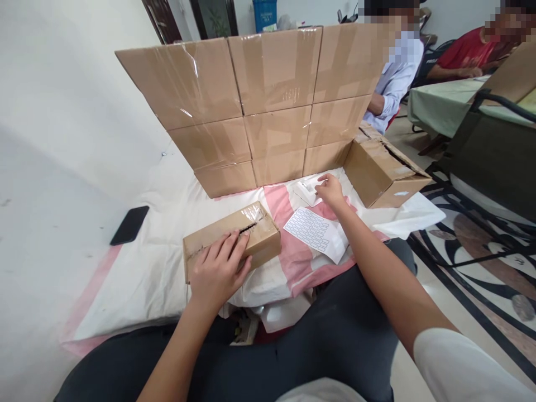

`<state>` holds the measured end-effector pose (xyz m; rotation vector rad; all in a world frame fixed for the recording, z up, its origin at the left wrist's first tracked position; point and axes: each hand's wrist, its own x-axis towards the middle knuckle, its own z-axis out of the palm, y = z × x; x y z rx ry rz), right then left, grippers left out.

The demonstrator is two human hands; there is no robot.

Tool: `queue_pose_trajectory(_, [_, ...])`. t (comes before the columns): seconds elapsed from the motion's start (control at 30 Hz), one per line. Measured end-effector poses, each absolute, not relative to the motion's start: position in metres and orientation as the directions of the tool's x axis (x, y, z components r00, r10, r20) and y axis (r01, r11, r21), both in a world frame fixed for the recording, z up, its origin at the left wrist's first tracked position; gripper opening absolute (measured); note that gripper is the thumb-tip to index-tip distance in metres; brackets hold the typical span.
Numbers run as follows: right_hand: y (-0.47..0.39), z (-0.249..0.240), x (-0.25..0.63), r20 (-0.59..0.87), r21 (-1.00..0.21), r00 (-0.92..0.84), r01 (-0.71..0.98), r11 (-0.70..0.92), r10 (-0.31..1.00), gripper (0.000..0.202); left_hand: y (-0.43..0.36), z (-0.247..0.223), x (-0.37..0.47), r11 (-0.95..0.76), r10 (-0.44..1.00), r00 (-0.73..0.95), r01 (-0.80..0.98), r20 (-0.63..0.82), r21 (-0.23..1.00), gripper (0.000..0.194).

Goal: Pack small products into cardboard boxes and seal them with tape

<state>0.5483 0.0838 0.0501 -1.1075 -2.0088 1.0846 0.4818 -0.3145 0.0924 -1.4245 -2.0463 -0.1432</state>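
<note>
A closed brown cardboard box (268,241) with a dark slit between its taped top flaps lies on the cloth before me. My left hand (220,265) rests flat on its top, fingers stretched out. Farther off, my right hand (329,191) has its fingers bent in a pinch at a small white packet or paper (307,190); what lies between the fingertips is too small to make out. Just nearer to me is a white sheet of small outlined labels (307,229), untouched by either hand.
Stacked taped cartons (276,78) form a wall at the back. A larger carton (371,176) lies at the right, its flaps partly lifted. A black phone (129,225) is at the left, by the white wall. Two people sit beyond; a dark chair (489,162) stands right.
</note>
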Motion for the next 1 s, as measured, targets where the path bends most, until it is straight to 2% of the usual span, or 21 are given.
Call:
queue_pose_trajectory(0.13, [0.085,0.057,0.549,0.097,-0.849,-0.454,0.426,0.311,0.886,0.031,-0.315,0.091,0.481,0.407,0.803,-0.208,0.876,0.559,-0.259,0.050])
queue_pose_trajectory(0.27, [0.084,0.059,0.550,-0.071,-0.920,-0.428,0.376,0.106,0.901,0.031,-0.315,0.090,0.481,0.406,0.802,-0.193,0.870,0.566,-0.279,0.048])
queue_pose_trajectory(0.37, [0.083,0.055,0.549,-0.108,-0.949,-0.400,0.314,0.025,0.910,0.032,-0.315,0.090,0.481,0.403,0.801,-0.189,0.872,0.568,-0.278,0.051])
queue_pose_trajectory(0.5, [0.084,0.048,0.548,-0.081,-0.957,-0.385,0.286,0.035,0.919,0.029,-0.315,0.088,0.480,0.402,0.802,-0.203,0.879,0.562,-0.256,0.056])
queue_pose_trajectory(0.67, [0.083,0.044,0.547,-0.047,-0.965,-0.393,0.257,0.060,0.918,0.026,-0.315,0.087,0.480,0.402,0.801,-0.215,0.885,0.559,-0.236,0.054])
queue_pose_trajectory(0.87, [0.073,0.056,0.550,-0.099,-0.980,-0.359,0.197,-0.029,0.928,0.020,-0.315,0.091,0.482,0.405,0.796,-0.192,0.874,0.575,-0.269,0.046])
queue_pose_trajectory(1.0, [0.068,0.061,0.553,-0.147,-0.960,-0.337,0.277,-0.052,0.930,0.020,-0.314,0.092,0.482,0.403,0.798,-0.188,0.872,0.573,-0.277,0.045])
